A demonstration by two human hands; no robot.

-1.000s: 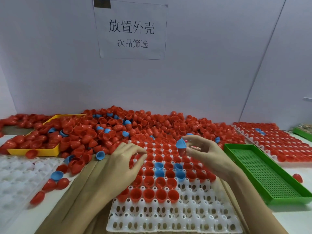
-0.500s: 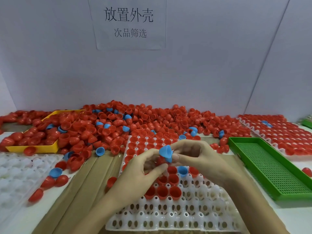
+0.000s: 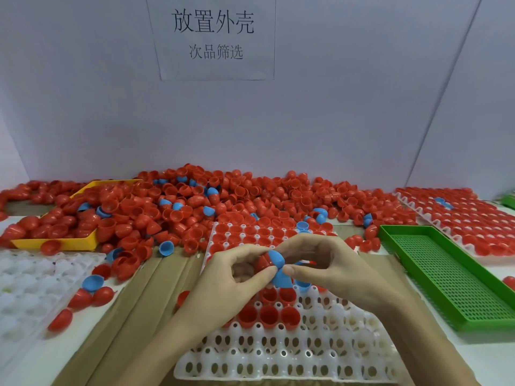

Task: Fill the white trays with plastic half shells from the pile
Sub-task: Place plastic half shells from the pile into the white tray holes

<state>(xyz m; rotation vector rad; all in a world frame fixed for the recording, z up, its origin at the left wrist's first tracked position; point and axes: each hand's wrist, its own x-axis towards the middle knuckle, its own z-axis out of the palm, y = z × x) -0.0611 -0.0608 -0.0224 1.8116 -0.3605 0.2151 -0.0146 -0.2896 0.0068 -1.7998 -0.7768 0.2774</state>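
Blue half shell (image 3: pixel 277 260) pinched between both hands' fingertips, red half shell (image 3: pixel 262 263) touching it on the left hand (image 3: pixel 237 277) side. Right hand (image 3: pixel 328 266) fingers curled on blue. Below fingers: white tray (image 3: pixel 306 355), partly filled. Pile (image 3: pixel 223 207) beyond fingers.

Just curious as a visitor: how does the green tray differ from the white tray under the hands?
The green tray is a flat, fine mesh with a raised rim; the white tray is moulded into rows of round cups. The green tray holds no shells, while the white tray's far rows hold red and blue shells. The green tray lies right of the white tray, angled. Both are plastic and rectangular.
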